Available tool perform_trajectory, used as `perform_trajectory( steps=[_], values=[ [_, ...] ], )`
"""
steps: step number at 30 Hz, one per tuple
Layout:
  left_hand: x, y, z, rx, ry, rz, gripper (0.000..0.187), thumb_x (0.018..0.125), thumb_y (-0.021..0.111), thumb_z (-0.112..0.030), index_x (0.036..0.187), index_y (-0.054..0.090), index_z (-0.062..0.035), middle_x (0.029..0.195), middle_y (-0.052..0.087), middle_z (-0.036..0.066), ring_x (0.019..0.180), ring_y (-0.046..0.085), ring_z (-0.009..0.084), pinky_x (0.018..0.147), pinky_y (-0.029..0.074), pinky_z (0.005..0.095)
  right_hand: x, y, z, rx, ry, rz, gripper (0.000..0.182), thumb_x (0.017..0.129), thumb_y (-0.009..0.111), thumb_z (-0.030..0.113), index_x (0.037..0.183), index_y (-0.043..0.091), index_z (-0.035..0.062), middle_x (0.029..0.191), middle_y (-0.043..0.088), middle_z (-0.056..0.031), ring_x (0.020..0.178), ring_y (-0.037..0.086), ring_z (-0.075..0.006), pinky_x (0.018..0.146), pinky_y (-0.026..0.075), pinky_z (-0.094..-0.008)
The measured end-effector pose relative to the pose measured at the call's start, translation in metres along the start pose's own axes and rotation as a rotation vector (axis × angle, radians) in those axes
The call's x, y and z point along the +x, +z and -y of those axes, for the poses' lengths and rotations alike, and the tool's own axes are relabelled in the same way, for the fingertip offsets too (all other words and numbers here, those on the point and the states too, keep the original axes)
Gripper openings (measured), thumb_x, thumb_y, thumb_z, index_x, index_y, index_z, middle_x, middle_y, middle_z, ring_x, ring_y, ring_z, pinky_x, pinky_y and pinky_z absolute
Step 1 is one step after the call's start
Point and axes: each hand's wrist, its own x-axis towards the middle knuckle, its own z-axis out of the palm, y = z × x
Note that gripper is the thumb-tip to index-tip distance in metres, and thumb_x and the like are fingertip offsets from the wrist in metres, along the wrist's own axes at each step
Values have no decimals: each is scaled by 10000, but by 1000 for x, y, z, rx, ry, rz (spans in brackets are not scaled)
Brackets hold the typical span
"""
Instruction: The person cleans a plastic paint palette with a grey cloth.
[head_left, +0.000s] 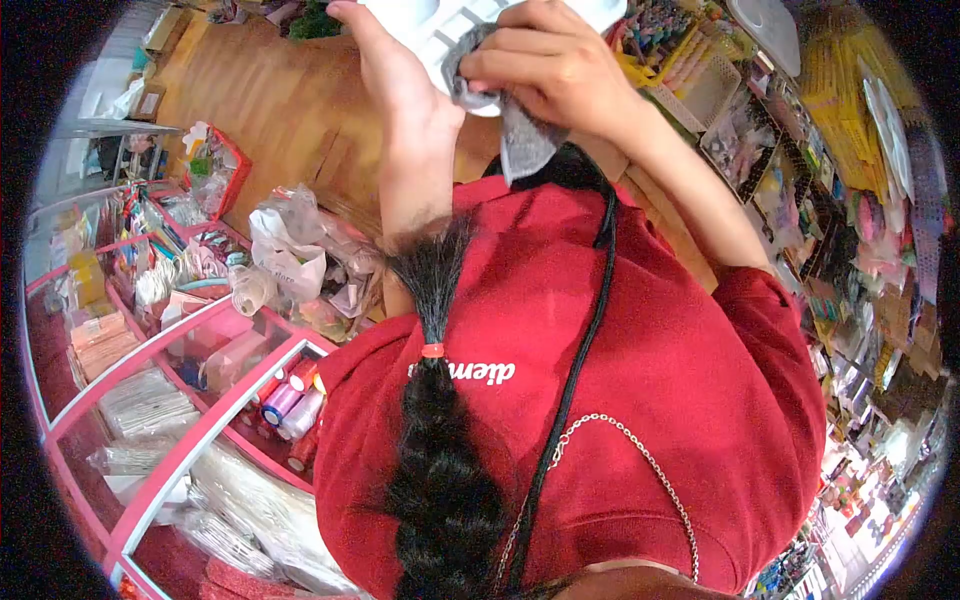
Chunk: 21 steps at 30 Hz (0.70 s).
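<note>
Looking down past red sweatshirt: dark braid w/ red band hanging down front, black strap and thin chain crossing chest. White lettering on chest, upside down and partly behind braid; approx. "diem…", rest hidden, so no brand to be sure of.

Near left: pink-framed glass counter w/ thread spools and clear packets under the glass. A bit farther on it, white plastic bag w/ small print, too small to read.

Farther, top centre, held up in air in front of chest and cut by frame edge: white tray. Left hand closed round its left edge, steadying. Right hand pinching grey cloth between thumb and fingertips, pressing it onto tray face; loose tail of cloth dangling below.

Prob. a wipe-down. For a good job:
- keep left grip firm so tray can't twist
- bunch cloth into a tighter pad, tail tucked in
- follow ribs and corners rather than flat parts only
- turn cloth to a fresh bit when soiled

Beyond: wooden floor far left; far right, racks of packaged goods, labels not legible.
</note>
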Motion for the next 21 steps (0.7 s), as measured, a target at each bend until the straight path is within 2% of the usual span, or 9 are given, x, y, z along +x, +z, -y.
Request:
perform_trajectory(
  steps=[1, 6, 9, 11, 14, 15, 17, 19, 21],
  values=[
    [2, -5, 2, 106, -32, -121, 822, 849, 140, -712, 1171, 503, -48, 1115, 590, 101, 958, 588, 278, 790, 489, 386, 0, -4, 6, 52, 46, 47, 153, 726, 668, 144, 869, 631, 103, 806, 600, -23, 838, 550, -217, 720, 437, -330],
    [-8, 12, 0, -99, -51, -132, 725, 884, 268, -642, 1216, 468, -29, 1165, 560, 103, 1044, 551, 262, 890, 448, 381, -2, -15, 10, 221, 85, 262, 138, 777, 620, 205, 840, 583, 88, 780, 545, -33, 793, 505, -242, 720, 416, -353],
    [-11, 21, 6, -10, -24, -42, 722, 880, 310, -632, 1218, 462, -12, 1173, 550, 120, 1047, 547, 246, 909, 433, 370, -7, -32, -3, 306, 85, 338, 141, 832, 583, 215, 824, 567, 76, 770, 539, -61, 768, 495, -262, 728, 409, -366],
    [-18, 29, 0, 45, -53, -48, 734, 877, 320, -635, 1225, 455, -3, 1179, 543, 129, 1048, 547, 232, 908, 435, 366, -11, -42, -16, 225, 134, 226, 133, 836, 585, 198, 852, 584, 66, 779, 567, -89, 762, 532, -273, 686, 438, -368],
    [-23, 29, 3, 70, -99, 1, 751, 872, 331, -639, 1244, 440, 3, 1198, 533, 131, 1067, 541, 226, 909, 437, 363, -7, -46, -37, -82, 489, -257, 99, 820, 598, 125, 871, 636, 49, 853, 624, -114, 764, 581, -290, 676, 472, -347],
    [-28, 37, 1, 66, -86, 46, 759, 872, 325, -641, 1245, 439, 10, 1208, 527, 138, 1077, 538, 228, 901, 444, 357, 1, -46, -37, -130, 544, -284, 125, 822, 605, 149, 891, 647, 54, 870, 631, -120, 792, 579, -300, 717, 465, -374],
    [-30, 40, 6, 116, -20, 28, 764, 870, 323, -644, 1239, 445, 13, 1192, 537, 145, 1066, 548, 228, 899, 448, 353, -5, -30, -40, -135, 426, -176, 213, 832, 599, 198, 988, 643, 62, 985, 635, -123, 909, 572, -314, 821, 437, -412],
    [-27, 33, 3, 116, -10, 13, 764, 870, 319, -645, 1232, 449, 14, 1176, 547, 152, 1056, 556, 232, 895, 452, 353, -12, -13, -17, -78, 438, -59, 387, 839, 581, 265, 1177, 568, 75, 1226, 549, -126, 1186, 453, -327, 1012, 322, -442],
    [-24, 29, 0, 113, -22, -9, 763, 872, 313, -645, 1224, 454, 16, 1160, 557, 156, 1047, 563, 235, 891, 456, 356, -16, -12, -12, 37, 469, -20, 382, 843, 574, 260, 1172, 565, 66, 1233, 539, -139, 1208, 436, -325, 1032, 304, -442]
  ],
)
